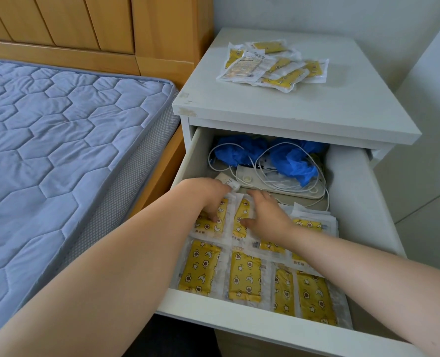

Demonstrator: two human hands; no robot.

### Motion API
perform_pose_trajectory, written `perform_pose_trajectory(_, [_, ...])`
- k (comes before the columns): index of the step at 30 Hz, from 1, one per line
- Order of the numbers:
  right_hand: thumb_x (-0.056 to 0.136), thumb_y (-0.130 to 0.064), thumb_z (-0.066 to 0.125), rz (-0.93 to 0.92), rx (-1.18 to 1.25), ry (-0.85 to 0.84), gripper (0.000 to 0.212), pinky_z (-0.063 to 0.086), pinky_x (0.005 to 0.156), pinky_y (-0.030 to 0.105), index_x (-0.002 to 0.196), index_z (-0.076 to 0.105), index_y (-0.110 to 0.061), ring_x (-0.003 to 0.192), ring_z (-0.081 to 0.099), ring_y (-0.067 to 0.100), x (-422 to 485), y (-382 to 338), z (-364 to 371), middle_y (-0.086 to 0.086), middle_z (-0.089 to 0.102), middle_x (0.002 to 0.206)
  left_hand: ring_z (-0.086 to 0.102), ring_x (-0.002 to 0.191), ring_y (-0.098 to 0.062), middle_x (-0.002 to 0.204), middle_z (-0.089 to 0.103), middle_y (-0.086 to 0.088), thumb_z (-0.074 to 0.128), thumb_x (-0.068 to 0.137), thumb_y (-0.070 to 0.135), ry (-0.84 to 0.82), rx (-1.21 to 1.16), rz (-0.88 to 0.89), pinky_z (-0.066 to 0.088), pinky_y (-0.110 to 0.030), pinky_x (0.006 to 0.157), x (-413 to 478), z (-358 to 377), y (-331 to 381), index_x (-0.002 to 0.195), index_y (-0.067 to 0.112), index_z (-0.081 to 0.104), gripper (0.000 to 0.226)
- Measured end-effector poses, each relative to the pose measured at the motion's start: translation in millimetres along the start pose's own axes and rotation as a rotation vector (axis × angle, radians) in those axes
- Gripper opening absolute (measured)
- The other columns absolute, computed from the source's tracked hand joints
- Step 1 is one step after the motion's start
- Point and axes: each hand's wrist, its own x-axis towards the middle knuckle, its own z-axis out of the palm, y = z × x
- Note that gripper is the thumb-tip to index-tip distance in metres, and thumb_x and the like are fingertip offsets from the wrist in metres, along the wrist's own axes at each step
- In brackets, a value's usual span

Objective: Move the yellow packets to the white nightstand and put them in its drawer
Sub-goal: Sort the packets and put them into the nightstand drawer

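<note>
The fingers (213, 217) of the left hand (210, 197) are bent downward and their tips are pressed on one of the yellow packets (244, 278) in the drawer (363, 202); whether this packet is pinched cannot be told. The fingers of the right hand (268, 216) are held loosely apart and are laid flat on a neighbouring packet, with the thumb pointed to the left. Both bare forearms are stretched forward into the open drawer, side by side. The packets are laid in rows in the front part of the drawer, and behind them a white power strip (278, 188), a white cable (261, 157) and crumpled blue plastic (291, 161) are seen. A second pile of packets (270, 65) is left on the top surface of the white nightstand (278, 106). At the left a blue quilted mattress (59, 124) and a wooden headboard (85, 21) are seen.
</note>
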Motion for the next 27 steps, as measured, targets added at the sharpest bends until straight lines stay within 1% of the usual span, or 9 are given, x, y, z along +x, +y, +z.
perform_pose_trajectory(3, [0.084, -0.032, 0.069, 0.031, 0.017, -0.052, 0.081, 0.027, 0.112, 0.033, 0.148, 0.022, -0.015, 0.139, 0.027, 0.025, 2, 1, -2, 0.008, 0.028, 0.151, 0.04, 0.133, -0.026, 0.147, 0.038, -0.006, 0.08, 0.075, 0.034, -0.02, -0.002, 0.01, 0.038, -0.038, 0.107, -3, -2, 0, 0.151, 0.023, 0.02, 0.098])
perform_pose_trajectory(7, [0.081, -0.035, 0.072, 0.006, -0.003, -0.037, 0.078, 0.033, 0.108, 0.032, 0.145, 0.03, -0.017, 0.134, 0.036, 0.023, 3, 3, -9, 0.006, 0.037, 0.146, 0.045, 0.127, -0.026, 0.141, 0.043, -0.007, 0.08, 0.075, 0.035, 0.036, 0.015, -0.013, 0.041, -0.037, 0.102, -4, -5, 2, 0.145, 0.02, 0.032, 0.087])
perform_pose_trajectory(11, [0.086, -0.035, 0.066, 0.006, -0.002, -0.067, 0.07, 0.034, 0.107, 0.032, 0.145, 0.032, -0.017, 0.132, 0.038, 0.022, 3, 2, -15, 0.005, 0.037, 0.145, 0.046, 0.126, -0.026, 0.141, 0.044, -0.007, 0.079, 0.075, 0.037, 0.053, 0.034, -0.045, 0.043, -0.038, 0.103, -2, -4, 2, 0.145, 0.017, 0.032, 0.086])
perform_pose_trajectory(13, [0.086, -0.032, 0.066, 0.008, -0.051, -0.082, 0.069, 0.036, 0.107, 0.033, 0.145, 0.033, -0.019, 0.132, 0.039, 0.022, 3, 0, -24, 0.003, 0.036, 0.146, 0.046, 0.128, -0.026, 0.143, 0.044, -0.006, 0.079, 0.076, 0.036, 0.057, 0.003, -0.04, 0.042, -0.039, 0.104, -3, -3, 2, 0.147, 0.019, 0.029, 0.088])
perform_pose_trajectory(16, [0.078, -0.028, 0.074, 0.066, -0.167, -0.19, 0.084, 0.042, 0.103, 0.034, 0.147, 0.027, -0.018, 0.13, 0.043, 0.023, 5, 3, -38, 0.004, 0.035, 0.148, 0.042, 0.132, -0.026, 0.148, 0.04, -0.006, 0.076, 0.079, 0.034, 0.072, -0.05, -0.024, 0.039, -0.038, 0.107, -5, -5, 1, 0.15, 0.021, 0.024, 0.09])
perform_pose_trajectory(19, [0.073, -0.036, 0.079, 0.126, -0.325, -0.334, 0.096, 0.04, 0.106, 0.036, 0.148, 0.023, -0.015, 0.131, 0.042, 0.026, 3, 10, -38, 0.006, 0.036, 0.149, 0.039, 0.135, -0.026, 0.15, 0.036, -0.006, 0.075, 0.08, 0.032, 0.038, -0.064, -0.015, 0.036, -0.037, 0.108, -6, -4, 2, 0.152, 0.022, 0.02, 0.091])
perform_pose_trajectory(21, [0.072, -0.042, 0.078, 0.12, -0.371, -0.308, 0.097, 0.036, 0.109, 0.036, 0.148, 0.025, -0.016, 0.134, 0.037, 0.026, 0, 16, -33, 0.006, 0.033, 0.15, 0.034, 0.138, -0.026, 0.154, 0.03, -0.005, 0.077, 0.079, 0.033, 0.006, -0.06, -0.007, 0.034, -0.04, 0.111, -6, -1, 3, 0.153, 0.025, 0.011, 0.1])
perform_pose_trajectory(23, [0.071, -0.043, 0.078, 0.086, -0.334, -0.233, 0.095, 0.034, 0.11, 0.037, 0.147, 0.028, -0.016, 0.135, 0.035, 0.025, 0, 16, -29, 0.006, 0.034, 0.149, 0.032, 0.139, -0.027, 0.155, 0.027, -0.005, 0.077, 0.077, 0.034, -0.004, -0.056, 0.002, 0.033, -0.042, 0.112, -7, 2, 3, 0.153, 0.027, 0.007, 0.104])
perform_pose_trajectory(27, [0.073, -0.039, 0.078, 0.014, -0.192, -0.14, 0.089, 0.035, 0.108, 0.035, 0.146, 0.032, -0.018, 0.134, 0.037, 0.023, 2, 12, -23, 0.005, 0.039, 0.146, 0.035, 0.137, -0.026, 0.153, 0.032, -0.005, 0.077, 0.078, 0.035, -0.012, -0.041, 0.016, 0.034, -0.04, 0.111, -8, 4, 3, 0.153, 0.027, 0.011, 0.1])
